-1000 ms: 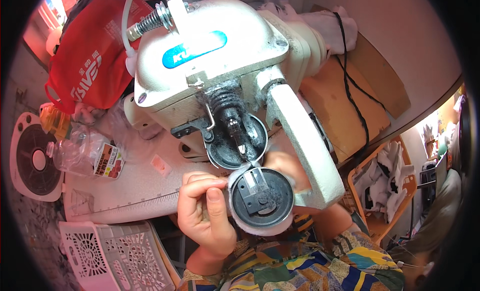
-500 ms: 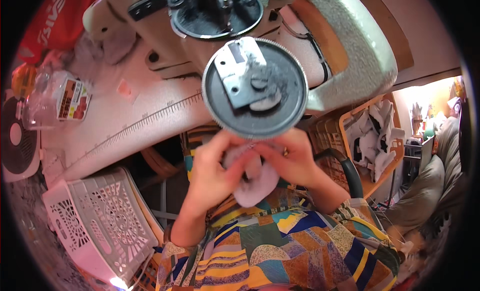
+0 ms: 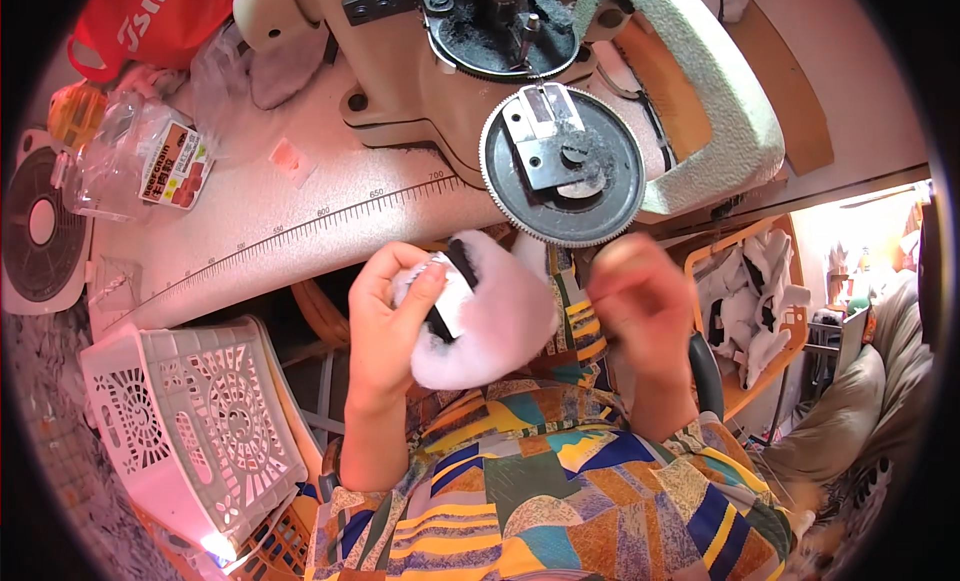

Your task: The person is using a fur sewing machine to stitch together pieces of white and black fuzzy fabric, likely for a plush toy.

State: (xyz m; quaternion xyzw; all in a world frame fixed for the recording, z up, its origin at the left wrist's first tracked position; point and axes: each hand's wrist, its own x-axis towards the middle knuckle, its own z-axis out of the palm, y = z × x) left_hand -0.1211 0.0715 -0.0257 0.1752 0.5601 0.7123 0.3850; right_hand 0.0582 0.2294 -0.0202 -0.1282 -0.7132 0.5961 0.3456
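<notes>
A fluffy, pale pinkish-white fur piece (image 3: 505, 326) with black edging and a flat white patch is in my left hand (image 3: 385, 321). The thumb presses on the patch while the fingers go behind the piece. My right hand (image 3: 645, 306) is apart from it, raised at the right below the machine. Motion smears its fingers, and I cannot make out anything in them. Just above the hands is the toothed metal disc (image 3: 610, 171) of a sewing machine (image 3: 405, 101), with a metal bracket on top. A second toothed disc (image 3: 470, 56) lies behind it, dusted with lint.
A ruler scale (image 3: 350, 209) runs along the table's front edge. Clear plastic containers (image 3: 105, 181), a red bag (image 3: 150, 26) and a round black-and-white device (image 3: 45, 241) are on the left. A white crate (image 3: 235, 421) stands lower left; an orange basket (image 3: 790, 346) at right holds pale scraps.
Both hands were together on the fur piece under the disc. Now the left hand has drawn it left and turned it, and the right hand has come away. The view has shifted.
</notes>
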